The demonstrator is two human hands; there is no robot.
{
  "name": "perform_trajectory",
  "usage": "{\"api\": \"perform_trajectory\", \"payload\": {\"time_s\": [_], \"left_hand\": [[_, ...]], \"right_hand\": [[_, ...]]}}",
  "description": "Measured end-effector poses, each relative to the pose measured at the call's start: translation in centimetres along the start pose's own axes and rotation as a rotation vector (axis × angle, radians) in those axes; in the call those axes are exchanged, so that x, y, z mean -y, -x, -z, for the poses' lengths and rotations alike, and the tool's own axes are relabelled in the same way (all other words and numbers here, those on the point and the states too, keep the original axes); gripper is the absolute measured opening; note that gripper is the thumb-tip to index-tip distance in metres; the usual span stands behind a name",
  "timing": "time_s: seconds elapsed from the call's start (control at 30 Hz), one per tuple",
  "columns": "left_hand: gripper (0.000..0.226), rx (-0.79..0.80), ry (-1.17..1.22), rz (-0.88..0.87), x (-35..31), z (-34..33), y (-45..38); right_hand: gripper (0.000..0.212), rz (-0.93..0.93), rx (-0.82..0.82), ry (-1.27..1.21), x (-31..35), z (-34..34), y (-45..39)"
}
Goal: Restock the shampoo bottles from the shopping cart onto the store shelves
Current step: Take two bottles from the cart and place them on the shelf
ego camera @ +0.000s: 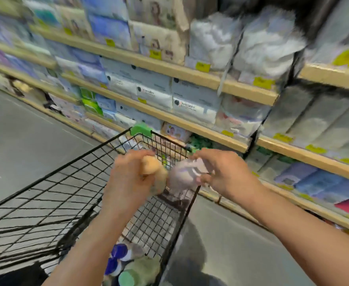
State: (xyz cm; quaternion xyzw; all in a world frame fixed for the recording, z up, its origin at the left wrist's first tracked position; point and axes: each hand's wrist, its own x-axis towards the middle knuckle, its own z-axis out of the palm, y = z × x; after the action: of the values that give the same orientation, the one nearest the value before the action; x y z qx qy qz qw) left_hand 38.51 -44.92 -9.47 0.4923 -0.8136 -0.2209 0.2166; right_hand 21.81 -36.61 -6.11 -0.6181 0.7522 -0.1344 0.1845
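Observation:
My left hand (128, 178) is closed around a bottle with a pale orange cap (152, 166), held above the black wire shopping cart (52, 195). Just to its right, my right hand (221, 172) grips a pale lilac bottle (182, 174) by its top. The two bottles almost touch over the cart's right rim. Down in the near corner of the cart lie several more bottles (128, 265), with blue, white and green caps. The picture is blurred by motion.
Wooden store shelves (169, 69) run along the right, packed with tissue and diaper packs and yellow price tags. A lower shelf (305, 155) sits right of my right hand. Grey floor (25, 137) stretches to the left of the cart.

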Motion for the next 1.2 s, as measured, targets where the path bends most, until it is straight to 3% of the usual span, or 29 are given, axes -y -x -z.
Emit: {"api": "perform_trajectory", "payload": {"time_s": [0.13,0.33,0.5,0.87,1.03,1.2], "left_hand": [[0.046,-0.005,0.177,-0.073,-6.8,0.7,0.8],[0.044,-0.11,0.226,-0.295,-18.5,-1.1,3.5],[0.044,-0.106,0.334,-0.422,-28.6,-4.8,5.6],[0.051,0.026,0.441,-0.706,-45.3,-12.3,9.7],[0.048,0.006,0.47,-0.883,-50.9,-14.0,9.6],[0.043,-0.062,0.545,-1.05,-56.7,-16.7,7.7]], "right_hand": [[0.045,-0.048,-0.205,-0.128,-2.7,5.0,4.3],[0.041,0.034,-0.455,-0.177,-8.9,12.4,13.1],[0.046,0.07,-0.549,-0.025,-15.3,17.2,20.7],[0.045,-0.102,-0.691,0.101,-26.5,23.3,33.8],[0.046,-0.094,-0.942,0.265,-30.5,25.7,36.9],[0.047,-0.117,-1.085,0.386,-34.5,28.3,38.7]]}}
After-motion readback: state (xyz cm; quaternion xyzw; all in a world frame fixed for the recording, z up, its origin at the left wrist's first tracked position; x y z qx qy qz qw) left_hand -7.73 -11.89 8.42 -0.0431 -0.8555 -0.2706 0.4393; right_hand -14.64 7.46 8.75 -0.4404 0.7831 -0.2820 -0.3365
